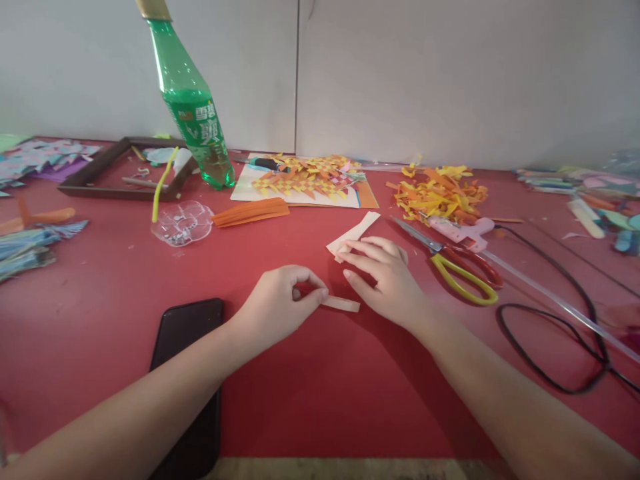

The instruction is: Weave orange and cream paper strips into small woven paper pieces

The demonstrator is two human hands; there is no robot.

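Observation:
My left hand [283,300] pinches one end of a pale paper strip [343,304], which sticks out to the right just above the red table. My right hand [383,277] rests with spread fingers, its fingertips on the near end of a small stack of pale paper strips [355,232]. To the right of that hand lie scissors [445,257] with one red and one yellow handle. Orange paper strips [253,212] lie in a fanned bundle beyond my left hand.
A green bottle [193,113] stands at the back left beside a dark frame [120,193] and a clear dish [184,223]. A phone [193,347] lies under my left forearm. A pink glue gun [463,231], its black cord [530,310], and yellow-orange paper pieces [440,193] are at right.

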